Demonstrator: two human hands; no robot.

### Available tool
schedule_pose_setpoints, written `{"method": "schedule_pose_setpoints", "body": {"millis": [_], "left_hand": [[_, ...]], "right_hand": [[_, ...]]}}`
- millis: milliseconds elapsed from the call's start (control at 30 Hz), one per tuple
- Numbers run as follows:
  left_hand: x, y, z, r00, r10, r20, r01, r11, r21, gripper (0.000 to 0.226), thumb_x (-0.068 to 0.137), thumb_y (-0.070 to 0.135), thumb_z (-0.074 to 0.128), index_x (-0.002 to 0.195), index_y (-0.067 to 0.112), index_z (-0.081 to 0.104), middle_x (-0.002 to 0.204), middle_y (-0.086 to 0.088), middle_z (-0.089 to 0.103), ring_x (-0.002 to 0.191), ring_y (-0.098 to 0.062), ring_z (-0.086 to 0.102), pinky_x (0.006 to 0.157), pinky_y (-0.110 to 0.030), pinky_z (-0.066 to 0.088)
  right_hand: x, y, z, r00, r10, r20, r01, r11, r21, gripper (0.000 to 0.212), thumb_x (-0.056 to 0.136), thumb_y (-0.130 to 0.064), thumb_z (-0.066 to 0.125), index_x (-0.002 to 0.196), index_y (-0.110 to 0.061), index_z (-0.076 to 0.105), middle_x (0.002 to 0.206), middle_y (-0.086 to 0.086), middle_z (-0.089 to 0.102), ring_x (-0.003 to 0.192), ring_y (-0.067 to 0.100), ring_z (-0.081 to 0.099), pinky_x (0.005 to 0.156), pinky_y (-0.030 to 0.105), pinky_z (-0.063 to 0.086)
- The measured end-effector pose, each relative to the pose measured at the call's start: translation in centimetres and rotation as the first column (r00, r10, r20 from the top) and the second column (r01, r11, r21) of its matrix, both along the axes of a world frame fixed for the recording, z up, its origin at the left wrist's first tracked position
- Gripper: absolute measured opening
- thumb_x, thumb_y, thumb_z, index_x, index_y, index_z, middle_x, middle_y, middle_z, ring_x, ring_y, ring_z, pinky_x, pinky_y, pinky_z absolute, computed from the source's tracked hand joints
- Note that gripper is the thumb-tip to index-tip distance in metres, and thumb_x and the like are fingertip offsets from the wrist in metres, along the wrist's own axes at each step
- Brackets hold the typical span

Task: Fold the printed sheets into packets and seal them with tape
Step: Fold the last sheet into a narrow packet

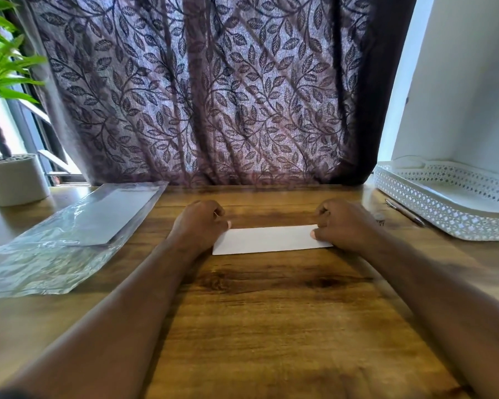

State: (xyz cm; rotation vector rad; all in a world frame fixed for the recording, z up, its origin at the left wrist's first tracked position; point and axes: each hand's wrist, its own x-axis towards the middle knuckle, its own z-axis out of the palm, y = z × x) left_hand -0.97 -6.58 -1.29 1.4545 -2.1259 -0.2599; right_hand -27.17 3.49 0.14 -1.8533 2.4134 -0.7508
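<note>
Table (pixel 271 312): wood.
Folded sheet (pixel 268 239): white strip, laid flat mid-table btwn hands.
L hand (pixel 198 223): fingers curled, sheet's left end pinched.
R hand (pixel 342 223): fingers curled, right end pinched.
Plastic bag (pixel 69 234): left, paper inside.
Tray (pixel 444 214): white, far right.

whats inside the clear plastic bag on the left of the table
Through the crinkled clear plastic bag shows a flat pale rectangular stack of sheets. Their number and any print cannot be told through the glare.
</note>
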Motion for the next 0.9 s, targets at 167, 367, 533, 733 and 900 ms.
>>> {"method": "schedule_pose_setpoints", "body": {"millis": [167,367,533,733,900], "left_hand": [[0.8,2.2,0.3,1.0,-0.015,-0.013,0.014,1.0,-0.013,0.028,0.088,0.035,0.07,0.112,0.022,0.069,0.12,-0.002,0.067,0.107,-0.022,0.06,0.088,-0.034,0.05],[3.6,5.6,0.9,0.997,-0.068,0.045,0.071,0.996,-0.063,0.026,0.09,0.034,0.065,0.114,0.024,0.069,0.122,0.002,0.065,0.107,-0.016,0.058,0.088,-0.034,0.049],[9.0,7.9,0.8,0.995,-0.09,0.034,0.093,0.987,-0.129,0.019,0.092,0.024,0.065,0.11,0.02,0.069,0.121,0.002,0.064,0.112,-0.015,0.055,0.094,-0.027,0.042],[18.1,8.7,0.5,0.997,0.041,-0.059,-0.054,0.974,-0.22,0.032,0.079,0.002,0.06,0.105,0.016,0.074,0.112,-0.007,0.068,0.106,-0.029,0.062,0.09,-0.036,0.047],[25.2,9.5,-0.3,0.923,0.385,0.003,-0.378,0.908,-0.181,0.048,0.082,0.024,0.073,0.128,0.025,0.061,0.132,-0.009,0.058,0.123,-0.035,0.05,0.098,-0.047,0.047]], "right_hand": [[1.9,0.4,-0.3,0.997,0.078,0.0,-0.076,0.98,-0.184,0.011,0.083,-0.03,0.074,0.08,-0.02,0.07,0.073,-0.009,0.064,0.075,0.014,0.062,0.062,0.028,0.045],[9.6,1.4,-0.5,0.953,0.297,-0.062,-0.303,0.937,-0.173,0.007,0.091,-0.028,0.066,0.091,-0.023,0.07,0.089,-0.006,0.065,0.08,0.01,0.056,0.067,0.029,0.047],[17.7,1.9,-1.1,0.888,0.459,0.003,-0.451,0.873,-0.183,0.011,0.093,-0.028,0.065,0.102,-0.024,0.07,0.095,-0.006,0.069,0.079,0.004,0.056,0.064,0.02,0.042],[27.3,1.6,-0.6,0.802,0.598,0.001,-0.584,0.784,-0.209,0.022,0.095,-0.021,0.062,0.117,-0.02,0.069,0.107,-0.004,0.066,0.093,0.011,0.056,0.073,0.016,0.04],[33.7,1.7,-0.1,0.719,0.695,-0.007,-0.689,0.71,-0.147,0.032,0.096,-0.005,0.056,0.125,-0.016,0.066,0.128,0.004,0.065,0.116,0.018,0.059,0.096,0.025,0.047]]}}
